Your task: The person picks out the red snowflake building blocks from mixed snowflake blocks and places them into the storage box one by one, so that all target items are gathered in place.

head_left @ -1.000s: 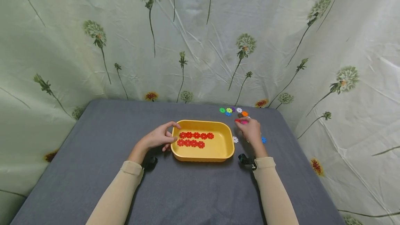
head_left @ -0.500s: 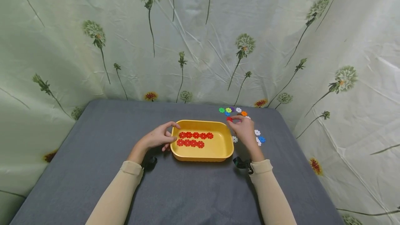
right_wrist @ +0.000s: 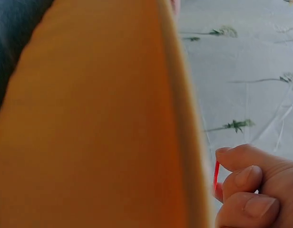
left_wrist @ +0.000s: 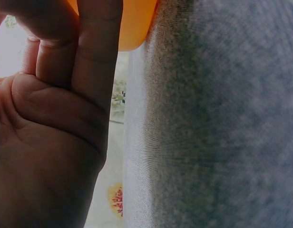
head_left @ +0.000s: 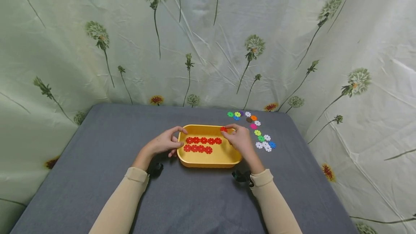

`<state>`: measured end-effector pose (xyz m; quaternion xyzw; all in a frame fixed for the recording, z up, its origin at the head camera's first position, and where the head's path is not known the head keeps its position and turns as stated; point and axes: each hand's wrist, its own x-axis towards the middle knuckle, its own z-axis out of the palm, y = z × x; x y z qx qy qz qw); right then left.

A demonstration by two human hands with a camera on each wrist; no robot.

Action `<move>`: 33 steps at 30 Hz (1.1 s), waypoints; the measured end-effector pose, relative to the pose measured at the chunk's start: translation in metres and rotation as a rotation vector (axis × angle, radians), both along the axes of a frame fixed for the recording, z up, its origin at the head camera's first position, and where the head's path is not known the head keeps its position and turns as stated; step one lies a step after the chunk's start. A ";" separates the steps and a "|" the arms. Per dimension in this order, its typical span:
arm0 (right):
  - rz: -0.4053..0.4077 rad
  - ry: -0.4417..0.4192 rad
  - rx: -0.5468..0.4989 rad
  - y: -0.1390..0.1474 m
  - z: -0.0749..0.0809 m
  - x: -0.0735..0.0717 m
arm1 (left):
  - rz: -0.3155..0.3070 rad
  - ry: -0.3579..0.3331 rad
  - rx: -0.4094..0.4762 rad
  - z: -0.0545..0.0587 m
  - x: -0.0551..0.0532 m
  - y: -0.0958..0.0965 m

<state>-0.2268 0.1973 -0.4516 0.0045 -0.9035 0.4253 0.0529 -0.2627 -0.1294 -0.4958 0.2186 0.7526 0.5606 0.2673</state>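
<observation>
My left hand [head_left: 162, 142] grips the left rim of a yellow plastic tray [head_left: 224, 156], its thumb and index finger over the edge. Inside the tray lie two rows of red flower-shaped discs, an upper row [head_left: 203, 140] and a lower row [head_left: 198, 149]. Above the tray's back right part, my right hand [head_left: 242, 141] pinches another red flower-shaped disc [head_left: 223, 129] between thumb and index finger. That disc shows edge-on as a thin red line in the right wrist view, beside the blurred tray wall [right_wrist: 99, 114]. In the left wrist view, fingers hide most of the tray [left_wrist: 137, 23].
To the right of the tray, several loose flower discs lie on the grey cloth, among them a pink one [head_left: 253, 126], an orange one [head_left: 254, 117] and a blue one [head_left: 272, 144]. A patterned curtain [head_left: 208, 46] hangs behind the table [head_left: 201, 198].
My right hand has carried the red disc leftward from among the loose discs to over the tray, uncovering those discs. The left hand stays on the rim.
</observation>
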 end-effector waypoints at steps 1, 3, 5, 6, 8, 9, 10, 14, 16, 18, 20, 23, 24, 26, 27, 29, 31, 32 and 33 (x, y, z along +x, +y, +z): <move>0.011 0.003 0.006 -0.003 -0.002 0.000 | 0.000 -0.002 0.000 0.000 0.000 0.000; 0.037 0.009 0.020 -0.007 -0.006 0.001 | -0.001 -0.003 0.002 0.000 0.000 0.000; 0.056 0.006 0.048 -0.010 -0.010 0.001 | 0.000 -0.006 0.001 0.000 0.000 0.001; 0.066 -0.003 0.056 -0.012 -0.011 0.002 | 0.001 -0.006 0.001 0.000 0.000 0.001; 0.081 -0.026 0.077 -0.014 -0.014 0.002 | 0.001 -0.004 -0.001 0.000 0.000 0.001; 0.088 -0.037 0.091 -0.015 -0.015 0.002 | 0.000 -0.004 -0.002 0.000 0.000 0.001; 0.097 -0.050 0.101 -0.016 -0.017 0.002 | 0.000 -0.004 -0.003 0.000 0.000 0.002; 0.138 -0.082 0.168 -0.019 -0.020 0.002 | 0.002 -0.002 -0.005 0.000 -0.001 0.001; 0.161 -0.092 0.216 -0.020 -0.021 0.002 | 0.005 -0.003 -0.005 0.000 -0.001 0.001; 0.183 -0.094 0.259 -0.020 -0.022 0.002 | 0.006 -0.004 -0.004 0.001 -0.001 0.001; 0.207 -0.099 0.294 -0.021 -0.023 0.002 | 0.005 -0.004 -0.004 0.001 -0.001 0.001; 0.239 -0.099 0.331 -0.021 -0.024 0.003 | 0.002 0.002 -0.002 0.000 -0.001 0.000; 0.248 -0.102 0.339 -0.021 -0.024 0.003 | 0.001 0.003 -0.001 0.000 -0.001 0.000; 0.264 -0.108 0.351 -0.021 -0.024 0.003 | -0.001 0.005 0.001 0.000 -0.001 0.000; 0.270 -0.112 0.355 -0.021 -0.024 0.003 | -0.001 0.007 0.002 0.000 -0.001 0.000; 0.277 -0.117 0.363 -0.022 -0.025 0.004 | -0.002 0.006 0.001 -0.001 -0.001 0.000; 0.279 -0.116 0.375 -0.022 -0.025 0.004 | -0.004 0.007 0.000 0.000 -0.001 0.000; 0.279 -0.114 0.381 -0.022 -0.026 0.004 | -0.004 0.007 0.000 0.000 -0.001 0.000; 0.278 -0.113 0.385 -0.022 -0.026 0.004 | -0.003 0.006 -0.001 0.000 -0.001 0.001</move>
